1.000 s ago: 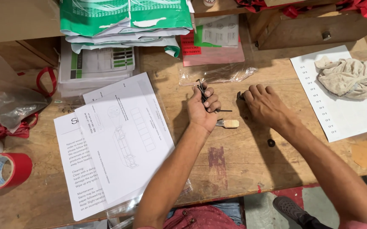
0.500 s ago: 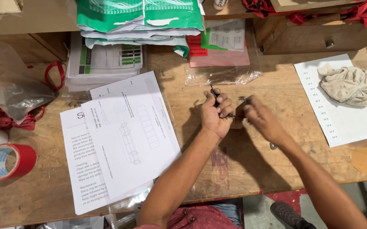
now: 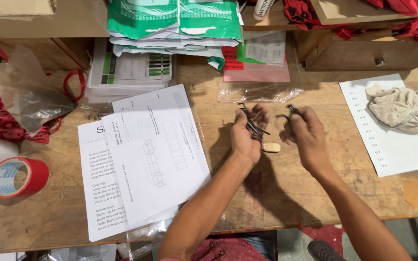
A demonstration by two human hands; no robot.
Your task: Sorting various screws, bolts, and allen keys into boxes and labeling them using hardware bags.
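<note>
1. A worn wooden workbench [image 3: 276, 193] carries stacked paperwork, packets and rags; a wooden drawer box sits at the back.
2. The left hand [image 3: 248, 133] is closed around a bundle of thin black metal pieces [image 3: 253, 122], their ends sticking out past the fingers.
3. The right hand [image 3: 305, 133], just beside it, pinches one small black fitting [image 3: 291, 111] in its fingertips.
4. Judged step: sorting hardware in hand. Any joining would need the two hands brought together and the parts aligned.
5. A small pale wooden piece [image 3: 271, 147] lies on the bench between and below the hands.
6. A clear plastic bag [image 3: 257, 92] lies just beyond the hands, instruction sheets [image 3: 156, 154] left of the left hand, a crumpled cloth [image 3: 402, 107] well right. Nothing blocks the hands.
</note>
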